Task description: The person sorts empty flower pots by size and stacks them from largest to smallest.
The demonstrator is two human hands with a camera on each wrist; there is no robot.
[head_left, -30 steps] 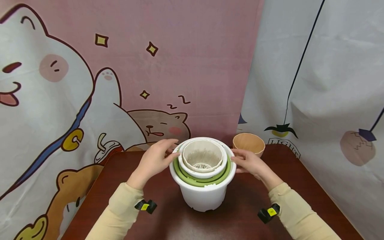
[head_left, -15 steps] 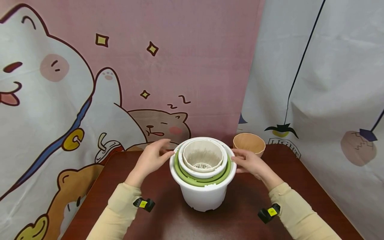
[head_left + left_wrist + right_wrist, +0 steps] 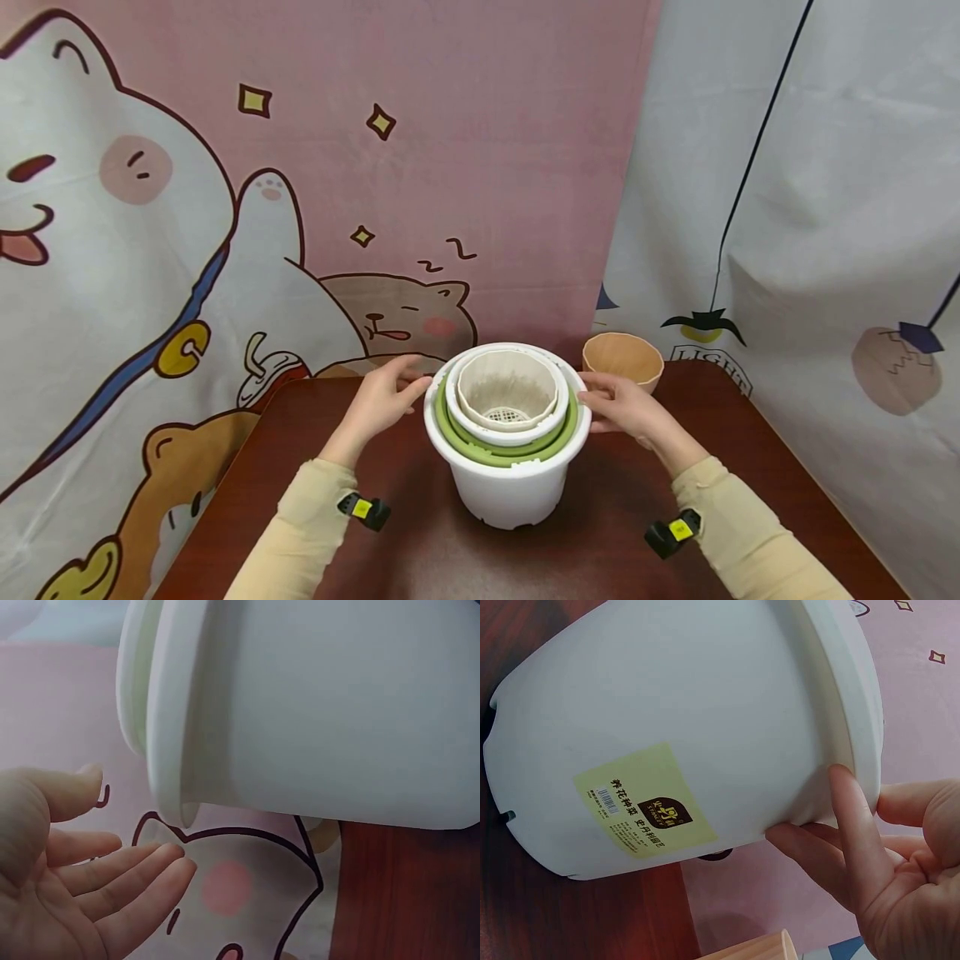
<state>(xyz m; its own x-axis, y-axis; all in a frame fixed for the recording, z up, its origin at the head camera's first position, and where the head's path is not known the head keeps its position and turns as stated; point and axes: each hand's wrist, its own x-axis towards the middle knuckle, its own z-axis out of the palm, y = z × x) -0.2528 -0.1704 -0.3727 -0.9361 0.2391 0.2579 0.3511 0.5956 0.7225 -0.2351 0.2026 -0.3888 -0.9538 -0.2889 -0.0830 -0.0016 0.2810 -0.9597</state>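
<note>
A large white flower pot (image 3: pixel 510 500) stands upright on the table, with a green pot (image 3: pixel 457 445), a smaller white pot and a cream pot (image 3: pixel 507 371) with a grated bottom nested inside it. My right hand (image 3: pixel 622 403) grips the large pot's rim at its right side, thumb on top and fingers beneath the lip, as the right wrist view shows. On the opposite side, my left hand (image 3: pixel 97 877) is held beside the rim with relaxed fingers. A gap separates it from the pot in the left wrist view.
An orange-tan pot (image 3: pixel 622 360) stands behind my right hand near the table's back edge. The dark red wooden table (image 3: pixel 480 571) backs onto a printed cloth (image 3: pixel 525 167). A yellow label (image 3: pixel 649 806) is on the large pot's right side.
My left hand has come off the rim and moved slightly left, away from the pot. The right hand and the nested pots have stayed in place.
</note>
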